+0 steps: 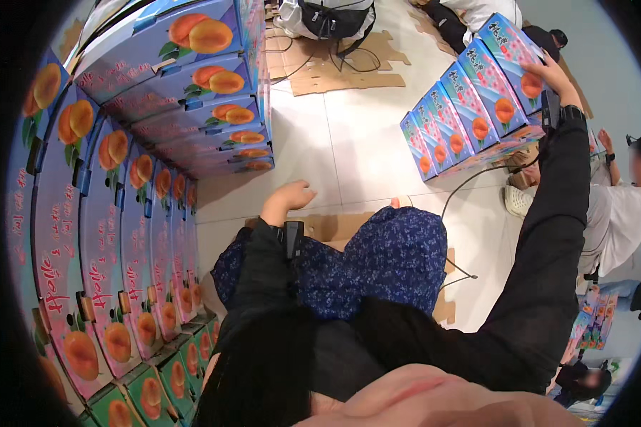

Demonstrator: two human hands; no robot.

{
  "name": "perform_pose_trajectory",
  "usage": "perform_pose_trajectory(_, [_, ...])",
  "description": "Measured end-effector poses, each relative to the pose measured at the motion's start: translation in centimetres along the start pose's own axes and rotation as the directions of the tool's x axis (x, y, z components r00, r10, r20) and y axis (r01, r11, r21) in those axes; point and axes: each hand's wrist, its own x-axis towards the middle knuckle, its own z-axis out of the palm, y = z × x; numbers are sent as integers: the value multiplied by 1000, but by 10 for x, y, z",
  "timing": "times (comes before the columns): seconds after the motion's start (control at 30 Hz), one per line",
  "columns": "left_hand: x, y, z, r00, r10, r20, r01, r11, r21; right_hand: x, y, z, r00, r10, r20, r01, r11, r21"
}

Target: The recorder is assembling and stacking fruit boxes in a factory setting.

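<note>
My right hand (550, 74) is stretched out to the far right and touches the top carton (504, 60) of a stack. Its fingers lie extended against the printed face, near the upper edge. This carton is blue and pink with a peach picture, and similar cartons (463, 107) sit beneath it. My left hand (289, 199) hovers above the floor in front of my lap, its fingers loosely bent and apart with nothing in them. Closest to it on the left is a tall pile of blue peach cartons (217, 82).
More blue-pink cartons (110, 249) line the left side, above green ones (149, 393). Flattened cardboard (374, 78) and a black-and-white bag (335, 20) with cables lie ahead. A black cable (470, 181) runs by the right stack. People (609, 224) sit or crouch at the right.
</note>
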Motion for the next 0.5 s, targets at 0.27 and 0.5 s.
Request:
perform_pose_trajectory(0.27, [-1,-6,1,992,5,128,41,934,-354,-46,-35,6,898,-184,-399,277,942,189])
perform_pose_trajectory(0.5, [-9,-23,6,998,54,28,-38,912,-407,-209,-192,68,607,-368,-704,600,794,102])
